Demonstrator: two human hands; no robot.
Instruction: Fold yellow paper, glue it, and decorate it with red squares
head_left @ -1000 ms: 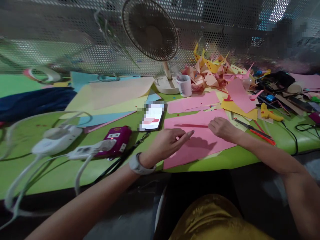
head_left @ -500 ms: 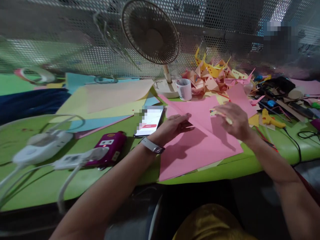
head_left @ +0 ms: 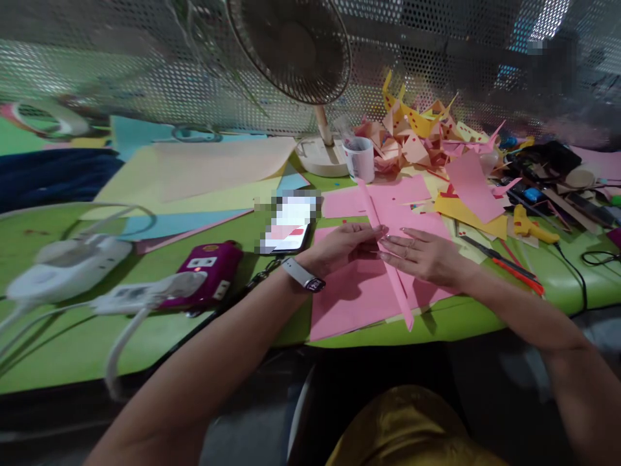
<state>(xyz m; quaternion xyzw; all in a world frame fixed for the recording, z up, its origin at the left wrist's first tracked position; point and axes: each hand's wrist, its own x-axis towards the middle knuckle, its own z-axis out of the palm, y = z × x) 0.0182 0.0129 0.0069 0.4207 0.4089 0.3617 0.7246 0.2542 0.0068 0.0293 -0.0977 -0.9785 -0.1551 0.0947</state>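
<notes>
A narrow, rolled-up tube of pink paper (head_left: 395, 279) slants across the middle of the table. My left hand (head_left: 345, 244) is closed on it, with thumb and fingertips at its upper half. From the other side my right hand (head_left: 427, 259) lies against the tube, fingers stretched out and flat, their tips touching it. Beneath both hands is a larger flat pink sheet (head_left: 339, 310). Close to my left wrist lies a phone (head_left: 291, 223) with a lit screen.
A purple power socket (head_left: 206, 275) and white extension block (head_left: 68, 265) sit left. Behind stand a fan (head_left: 295, 52) and white mug (head_left: 359, 160). Folded paper pieces (head_left: 414, 145) are heaped at the back. Red-handled scissors (head_left: 519, 272) and a yellow glue gun (head_left: 531, 226) lie right.
The loose pink paper under my left hand is now a thin tube. My right hand has moved left onto it and no longer holds the small pale item. Scissors are now uncovered.
</notes>
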